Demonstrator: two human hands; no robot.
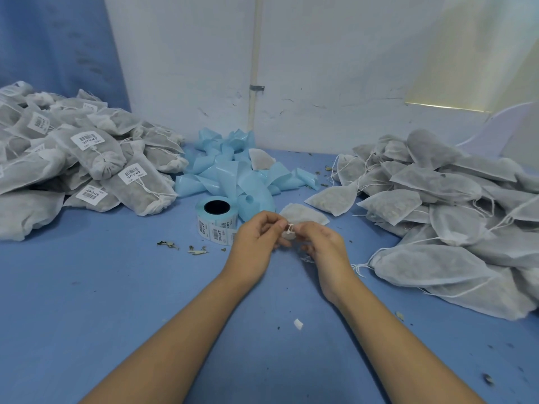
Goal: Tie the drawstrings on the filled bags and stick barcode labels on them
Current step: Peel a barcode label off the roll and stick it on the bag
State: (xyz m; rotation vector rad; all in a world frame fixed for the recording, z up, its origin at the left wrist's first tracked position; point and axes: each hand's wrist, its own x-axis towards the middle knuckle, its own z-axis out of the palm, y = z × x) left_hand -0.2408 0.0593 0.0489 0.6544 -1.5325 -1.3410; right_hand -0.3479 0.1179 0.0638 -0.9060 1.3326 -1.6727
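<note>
Drawstring (289, 228) is pinched by the left hand (256, 239) and the right hand (323, 243). The bag (304, 215) seems soft and light, best held at its gathered neck.

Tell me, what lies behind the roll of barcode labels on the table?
Behind the label roll lies a heap of curled blue backing strips, and one filled bag rests on the heap. What lies under the strips is covered.

Sheer cloth, glossy backing, matt blue

Grey-white gauzy non-woven bags (431, 205) looked soft and matt; curled pale-blue backing strips (233, 170) shone glossy; the blue surface (102, 287) lay matt; white paper label roll (215, 220).
</note>
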